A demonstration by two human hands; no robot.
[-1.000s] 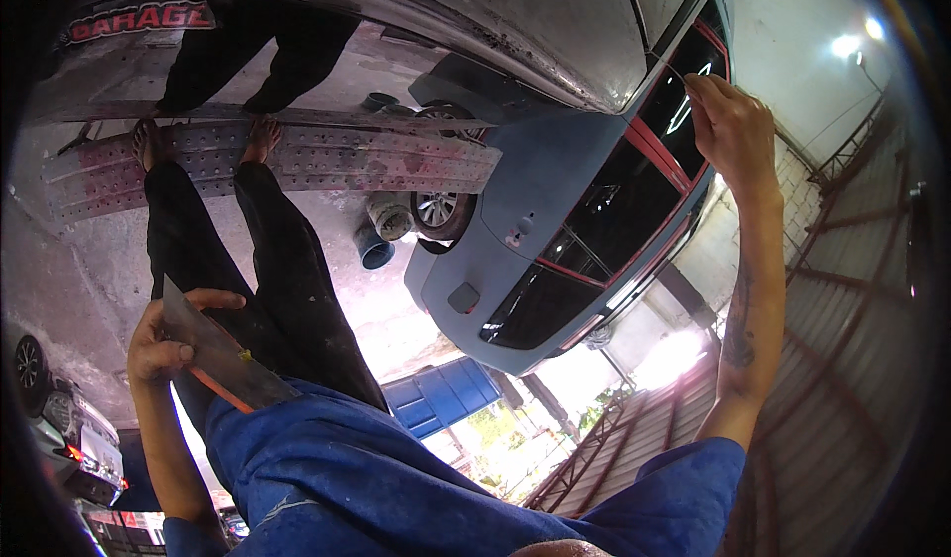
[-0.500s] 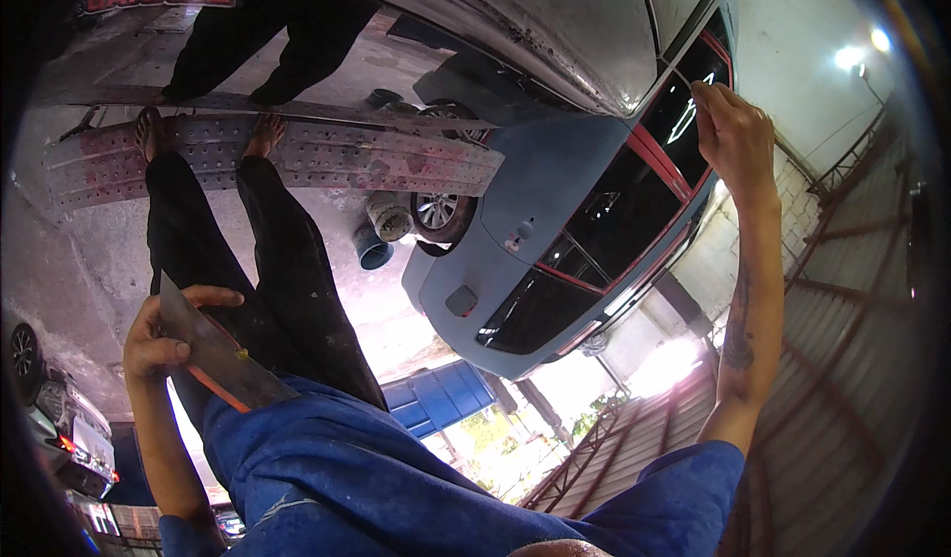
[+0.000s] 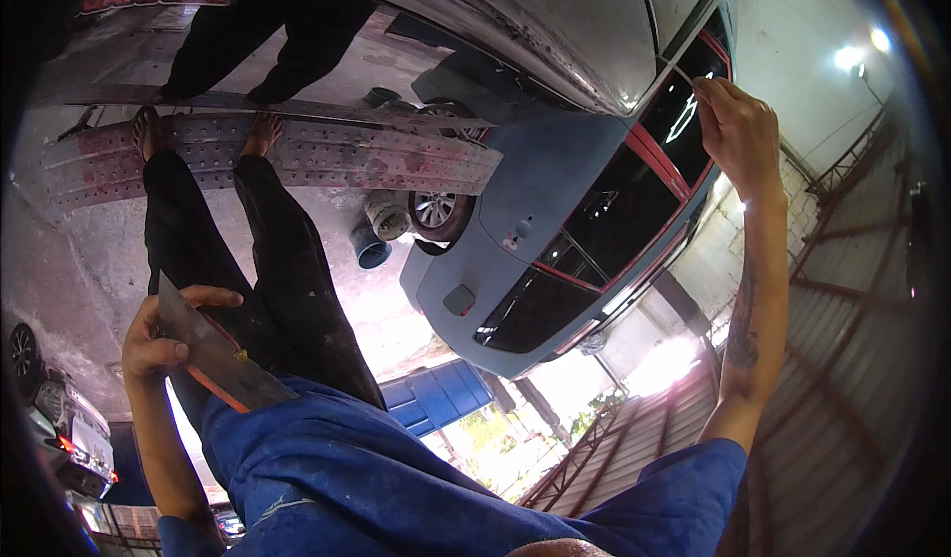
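Observation:
My left hand (image 3: 158, 337) is closed around a flat grey putty board (image 3: 213, 344), level with my waist. Along one edge of the board runs an orange strip, and a small yellow smear sits on its face. High at the right, my right hand (image 3: 738, 126) is raised with its fingers pinched, beside the edge of a dark glossy vehicle panel (image 3: 555, 37). A thin pale line runs from the fingertips toward the panel's edge; what the fingers hold is too small to make out.
My feet stand on a perforated metal plank (image 3: 347, 156). Behind it is a primer-grey car (image 3: 515, 230) with red window trim. A blue bucket (image 3: 370, 250) and a dirty pail (image 3: 387, 216) stand by its wheel (image 3: 436, 212). A white car (image 3: 79, 433) is at the lower left.
My right hand and forearm have shifted slightly to the right, fingers still pinched by the panel edge. My left hand keeps its hold on the putty board, almost unmoved.

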